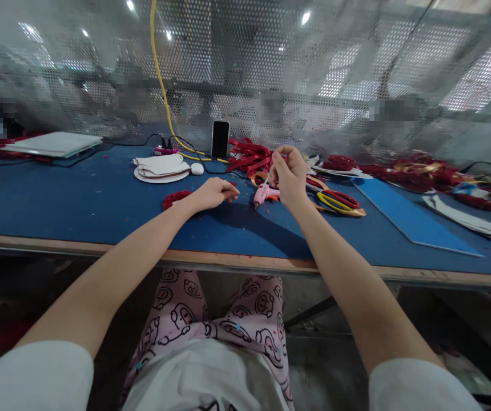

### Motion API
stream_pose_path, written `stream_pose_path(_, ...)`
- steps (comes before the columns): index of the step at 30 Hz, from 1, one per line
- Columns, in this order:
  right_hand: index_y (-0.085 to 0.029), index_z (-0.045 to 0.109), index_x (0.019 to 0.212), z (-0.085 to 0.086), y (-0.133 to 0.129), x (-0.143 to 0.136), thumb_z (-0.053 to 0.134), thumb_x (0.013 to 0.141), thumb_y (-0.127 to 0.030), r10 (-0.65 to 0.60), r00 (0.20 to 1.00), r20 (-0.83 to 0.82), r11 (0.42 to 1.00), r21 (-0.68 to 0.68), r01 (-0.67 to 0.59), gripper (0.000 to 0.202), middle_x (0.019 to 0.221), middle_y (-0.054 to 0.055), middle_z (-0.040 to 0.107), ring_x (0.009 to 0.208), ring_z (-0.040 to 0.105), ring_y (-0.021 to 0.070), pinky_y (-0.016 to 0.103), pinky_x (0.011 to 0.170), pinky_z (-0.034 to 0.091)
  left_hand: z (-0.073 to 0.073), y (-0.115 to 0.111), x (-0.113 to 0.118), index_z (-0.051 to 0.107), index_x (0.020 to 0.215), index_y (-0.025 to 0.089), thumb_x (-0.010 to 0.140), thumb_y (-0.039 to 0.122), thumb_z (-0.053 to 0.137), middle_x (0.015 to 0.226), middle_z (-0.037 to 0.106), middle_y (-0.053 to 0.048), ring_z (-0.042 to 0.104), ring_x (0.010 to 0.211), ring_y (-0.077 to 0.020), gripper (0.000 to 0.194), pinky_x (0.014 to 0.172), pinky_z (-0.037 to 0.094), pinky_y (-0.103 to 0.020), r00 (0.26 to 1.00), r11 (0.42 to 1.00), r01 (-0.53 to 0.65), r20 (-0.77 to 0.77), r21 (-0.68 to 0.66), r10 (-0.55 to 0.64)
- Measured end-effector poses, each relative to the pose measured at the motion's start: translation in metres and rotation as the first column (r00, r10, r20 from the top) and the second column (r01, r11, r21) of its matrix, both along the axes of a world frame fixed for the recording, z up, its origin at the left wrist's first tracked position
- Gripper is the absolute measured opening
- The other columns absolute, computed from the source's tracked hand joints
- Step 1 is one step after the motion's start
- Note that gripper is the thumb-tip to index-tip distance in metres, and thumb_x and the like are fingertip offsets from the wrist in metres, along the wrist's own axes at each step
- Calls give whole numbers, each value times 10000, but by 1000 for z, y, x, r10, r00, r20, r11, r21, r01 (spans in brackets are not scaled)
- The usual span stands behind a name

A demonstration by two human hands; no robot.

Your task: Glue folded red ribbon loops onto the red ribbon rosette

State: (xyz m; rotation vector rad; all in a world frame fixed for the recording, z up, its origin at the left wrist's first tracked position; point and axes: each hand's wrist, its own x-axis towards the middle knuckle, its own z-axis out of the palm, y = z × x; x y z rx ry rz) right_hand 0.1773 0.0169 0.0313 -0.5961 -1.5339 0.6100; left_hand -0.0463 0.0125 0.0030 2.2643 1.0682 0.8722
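Note:
My right hand (290, 171) is raised over the table with thumb and fingers pinched together. A thin pale stick (266, 181) runs down from these fingertips toward the pink glue gun (262, 194), which lies on the blue tabletop just below and to the left. Whether the stick touches the gun, I cannot tell. My left hand (216, 193) hovers low over the table, left of the glue gun, its fingers curled together; what they hold, if anything, is hidden. A fuzzy red piece (172, 199) lies by my left wrist, partly covered by it.
Yellow- and red-handled scissors (339, 201) lie right of my right hand. Red ribbon (249, 155) is heaped behind, near an upright phone (220, 139). White cut pieces (162, 169) are stacked at left, beside a white case (197, 169). A blue board (412, 220) lies at right.

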Motion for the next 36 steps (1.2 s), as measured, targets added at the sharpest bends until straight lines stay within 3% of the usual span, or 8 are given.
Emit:
stream_pose_path(5, -277, 475, 949, -2, 2, -1, 658, 896, -642, 38, 999, -1, 999, -7, -38, 412, 500, -120, 400, 350, 351, 64, 217, 360, 282, 2, -1, -1, 809, 729, 167, 769, 433, 801, 690, 747, -56, 671, 695, -196, 269, 733, 492, -297, 974, 989, -109, -188, 99, 126)
stream_pose_path(8, -270, 490, 938, -2, 1, -2, 675, 893, -623, 66, 997, 32, 997, -41, -65, 401, 491, -111, 415, 352, 354, 70, 219, 358, 288, 1, -3, 0, 802, 724, 172, 906, 582, 610, 755, 765, -81, 697, 779, -224, 488, 791, 498, -317, 976, 990, -99, -184, 101, 116)
stream_pose_path(11, -253, 522, 933, -3, -1, -2, 689, 897, -572, 86, 985, 150, 992, -102, -71, 362, 488, -97, 439, 360, 379, 79, 223, 359, 302, -1, -2, 2, 817, 924, 178, 995, 530, 459, 994, 797, -97, 709, 976, -242, 507, 915, 498, -335, 994, 989, -87, -55, 118, 94)
stream_pose_path(15, -213, 592, 938, -9, 0, -1, 686, 903, -431, 67, 925, 373, 991, -129, -19, 240, 544, -52, 529, 401, 448, 91, 229, 387, 328, -1, 1, 2, 788, 1055, 162, 904, 397, 629, 1018, 792, -95, 705, 955, -219, 322, 930, 517, -352, 972, 995, -102, 212, 17, 96)
stream_pose_path(19, -187, 645, 939, -16, 2, -2, 659, 893, -338, 12, 855, 519, 1000, -26, 1, 159, 595, -30, 577, 464, 486, 96, 239, 471, 364, 1, 1, 3, 806, 991, 145, 836, 364, 704, 992, 793, -101, 691, 906, -200, 287, 926, 516, -366, 913, 987, -89, 385, -132, 134)
stream_pose_path(26, -181, 677, 958, -17, 2, -2, 643, 892, -346, 30, 832, 555, 999, -36, -11, 181, 612, -25, 601, 494, 505, 101, 241, 506, 392, 4, -4, 6, 821, 898, 154, 777, 456, 784, 934, 797, -102, 674, 878, -202, 328, 894, 511, -366, 898, 976, -105, 404, -189, 175)
stream_pose_path(32, -201, 694, 991, -17, -1, -3, 668, 887, -402, 64, 812, 579, 996, -84, -19, 228, 568, -40, 578, 453, 496, 105, 241, 463, 403, 6, -7, 8, 803, 850, 146, 749, 418, 806, 880, 787, -86, 657, 822, -180, 290, 889, 500, -353, 899, 971, -62, 410, -232, 155)
stream_pose_path(36, -191, 673, 1152, -13, -7, -3, 679, 894, -428, 102, 846, 524, 993, -107, -53, 351, 568, -42, 587, 448, 504, 108, 236, 441, 404, 4, -5, 7, 785, 860, 134, 742, 414, 790, 824, 760, -66, 603, 746, -150, 304, 822, 478, -331, 880, 968, -52, 447, -244, 159)
